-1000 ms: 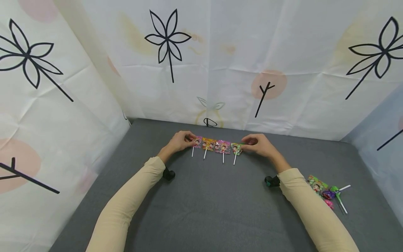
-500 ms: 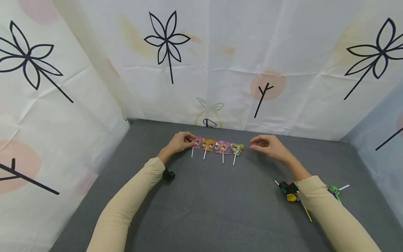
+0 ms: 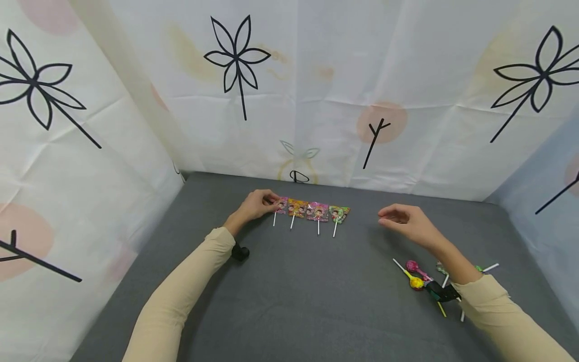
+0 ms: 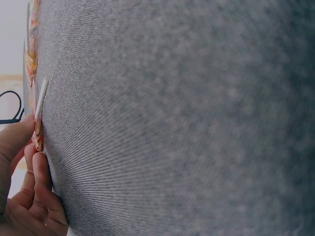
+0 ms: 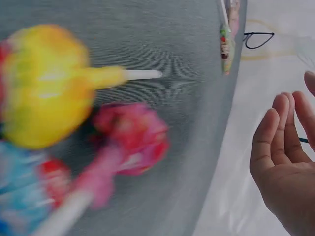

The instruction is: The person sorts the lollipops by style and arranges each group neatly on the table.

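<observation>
Flat-wrapped lollipops lie in a row near the back of the grey table, sticks toward me. From the left come a pink lollipop (image 3: 282, 205), an orange lollipop (image 3: 297, 207), a purple-pink lollipop (image 3: 317, 211) and a green lollipop (image 3: 338, 214). My left hand (image 3: 259, 203) pinches the edge of the leftmost pink one; in the left wrist view its white stick (image 4: 42, 93) shows beside the thumb. Right of the row, my right hand (image 3: 409, 223) hovers over the table with relaxed fingers and holds nothing.
Under my right forearm lies a loose pile of lollipops, among them a yellow lollipop (image 3: 416, 283) and a round pink lollipop (image 3: 412, 266). Part of the pile is hidden by the sleeve and black wrist strap. A patterned white cloth (image 3: 325, 90) stands behind the table (image 3: 289, 301).
My right hand has let go of the green lollipop at the row's right end and moved right and toward me, over the pile's far side. The left hand stays at the row's left end.
</observation>
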The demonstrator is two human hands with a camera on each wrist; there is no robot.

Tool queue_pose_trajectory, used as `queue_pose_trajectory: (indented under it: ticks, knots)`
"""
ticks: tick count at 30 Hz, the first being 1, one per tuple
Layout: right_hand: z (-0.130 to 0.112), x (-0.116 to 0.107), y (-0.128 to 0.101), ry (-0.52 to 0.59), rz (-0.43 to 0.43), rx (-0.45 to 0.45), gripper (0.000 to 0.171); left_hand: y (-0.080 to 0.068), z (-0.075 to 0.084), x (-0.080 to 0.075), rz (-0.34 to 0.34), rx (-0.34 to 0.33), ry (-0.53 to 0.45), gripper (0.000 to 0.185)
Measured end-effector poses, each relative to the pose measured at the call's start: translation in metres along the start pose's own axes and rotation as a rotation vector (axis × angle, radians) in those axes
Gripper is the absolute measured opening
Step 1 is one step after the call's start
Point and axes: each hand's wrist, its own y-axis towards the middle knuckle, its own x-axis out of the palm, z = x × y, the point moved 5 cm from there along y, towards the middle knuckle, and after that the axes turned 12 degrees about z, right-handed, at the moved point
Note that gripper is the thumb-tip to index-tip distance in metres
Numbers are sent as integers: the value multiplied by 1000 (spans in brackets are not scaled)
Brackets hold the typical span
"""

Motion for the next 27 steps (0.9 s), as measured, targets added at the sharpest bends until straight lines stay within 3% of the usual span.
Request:
queue_pose_trajectory:
  ticks: [12,27]
  knots:
    - [17,-22,-36,-11,45,49,27,-1,-1,2,-5,-2,23,29]
    - [37,-59,-69,-156,66,120,28,2,1,1,-14,27,49,31]
